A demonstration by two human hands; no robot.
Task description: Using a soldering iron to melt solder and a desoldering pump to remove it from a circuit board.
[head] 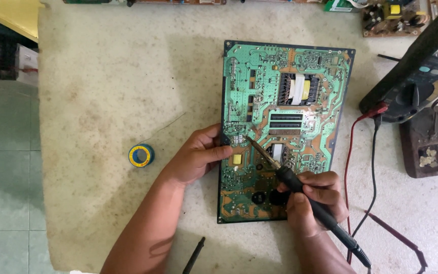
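Under right grip, soldering iron

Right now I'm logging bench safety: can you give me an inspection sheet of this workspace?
Surface: speckled worktop, stained.
Job's things: green circuit board flat; soldering iron tip on it.
Clutter: solder spool, iron stand, another board.
Hands: left hand steadies the board edge; right hand grips the iron.
Cables: red and black meter leads from the multimeter.
Surroundings: tiled floor left.
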